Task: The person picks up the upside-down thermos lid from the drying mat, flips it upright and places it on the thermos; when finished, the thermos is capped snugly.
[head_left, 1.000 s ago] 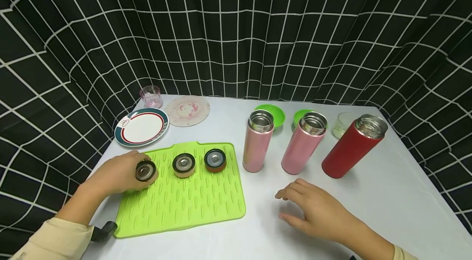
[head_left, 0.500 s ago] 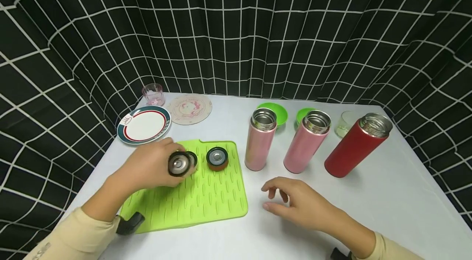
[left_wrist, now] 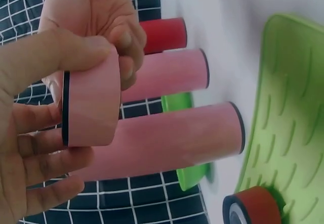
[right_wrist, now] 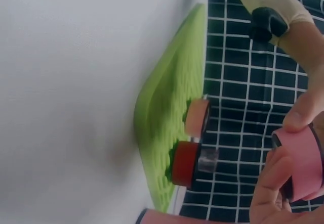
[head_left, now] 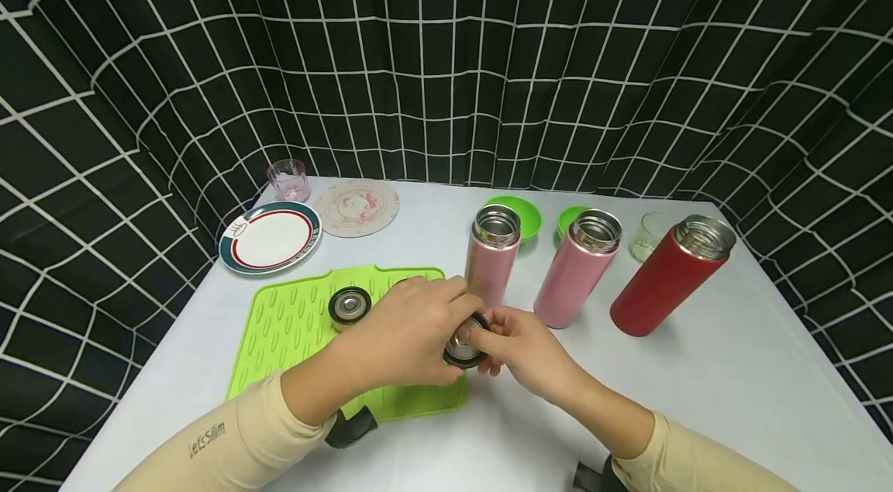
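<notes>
Black cloth with a white grid hangs behind and beside a white table (head_left: 732, 368). Over the table's front middle, both hands meet on a pink lid (left_wrist: 91, 105). The left hand (head_left: 408, 329) curls its thumb and fingers round the lid's side; the right hand (head_left: 519, 345) pinches it from the other side with its fingertips. The lid is held clear of the table, just off the right edge of a green mat (head_left: 293, 329).

On the mat a second pink lid (head_left: 349, 306) lies near its back edge, and a red lid (left_wrist: 250, 206) sits further right, hidden by the left hand in the head view.

Behind the hands stand three open flasks: a pink flask (head_left: 491, 256) nearest the mat, another pink flask (head_left: 579, 267) beside it, and a red flask (head_left: 670, 275) toward the right edge. Two green bowls (head_left: 519, 213) and a clear cup (head_left: 645, 232) sit behind them. At the back left corner are a plate (head_left: 268, 236), a round coaster (head_left: 356, 205) and a pink glass (head_left: 287, 180).
</notes>
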The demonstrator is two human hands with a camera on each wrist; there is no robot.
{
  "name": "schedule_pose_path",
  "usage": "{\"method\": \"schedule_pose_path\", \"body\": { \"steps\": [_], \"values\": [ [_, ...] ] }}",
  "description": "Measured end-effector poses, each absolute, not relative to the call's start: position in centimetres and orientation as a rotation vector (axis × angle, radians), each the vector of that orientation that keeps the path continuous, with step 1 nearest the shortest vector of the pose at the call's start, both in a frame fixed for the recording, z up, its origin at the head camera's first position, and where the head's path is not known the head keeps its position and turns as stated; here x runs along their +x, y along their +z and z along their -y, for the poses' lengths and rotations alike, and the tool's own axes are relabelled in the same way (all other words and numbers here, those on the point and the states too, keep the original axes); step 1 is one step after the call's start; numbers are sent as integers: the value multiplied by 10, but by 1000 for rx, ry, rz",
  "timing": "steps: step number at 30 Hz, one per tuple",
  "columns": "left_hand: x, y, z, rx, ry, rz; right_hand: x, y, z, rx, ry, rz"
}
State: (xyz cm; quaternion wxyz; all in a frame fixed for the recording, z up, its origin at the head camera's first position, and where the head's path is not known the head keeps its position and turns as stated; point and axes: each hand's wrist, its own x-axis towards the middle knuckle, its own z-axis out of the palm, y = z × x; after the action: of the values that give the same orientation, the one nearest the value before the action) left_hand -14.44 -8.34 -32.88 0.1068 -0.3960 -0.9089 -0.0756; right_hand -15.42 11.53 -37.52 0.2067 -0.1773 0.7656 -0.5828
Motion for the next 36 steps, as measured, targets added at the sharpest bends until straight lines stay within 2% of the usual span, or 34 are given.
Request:
{"method": "schedule_pose_path", "body": {
  "steps": [5,7,9,11,13,15,17,20,22,25,31,34,36],
  "values": [
    [-140,-331,88,-1015,-487,2831,-155,-370,-121,-513,-1670,-2207],
    [-140,-331,93,-887,-741,2884,-155,-367,-125,-668,-1704,-2338],
    [-141,-331,98,-782,-1023,2878,-155,-365,-127,-1001,-1672,-2542],
    [-142,-333,102,-713,-1235,2838,-156,-363,-126,-1445,-1548,-2783],
    [-143,-335,103,-727,-1352,2794,-159,-362,-124,-1908,-1393,-2933],
    [-143,-337,102,-758,-1408,2741,-161,-360,-121,-2260,-1271,-2980],
    [-143,-339,100,-792,-1455,2665,-163,-357,-118,-2474,-1232,-2970],
    [-144,-342,98,-831,-1512,2551,-164,-354,-117,-2589,-1240,-2971],
    [-147,-343,96,-844,-1533,2499,-164,-355,-117,-2498,-1272,-3023],
    [-156,-341,97,-857,-1544,2440,-161,-364,-117,-2154,-1433,-3118],
    [-202,-312,99,-816,-1411,2350,-163,-395,-113,-1055,-1899,-2995],
    [-226,-302,91,-780,-1358,2347,-176,-401,-107,-500,-2001,-2715],
    [-236,-301,86,-748,-1340,2374,-187,-405,-103,-230,-2013,-2519]
  ]
}}
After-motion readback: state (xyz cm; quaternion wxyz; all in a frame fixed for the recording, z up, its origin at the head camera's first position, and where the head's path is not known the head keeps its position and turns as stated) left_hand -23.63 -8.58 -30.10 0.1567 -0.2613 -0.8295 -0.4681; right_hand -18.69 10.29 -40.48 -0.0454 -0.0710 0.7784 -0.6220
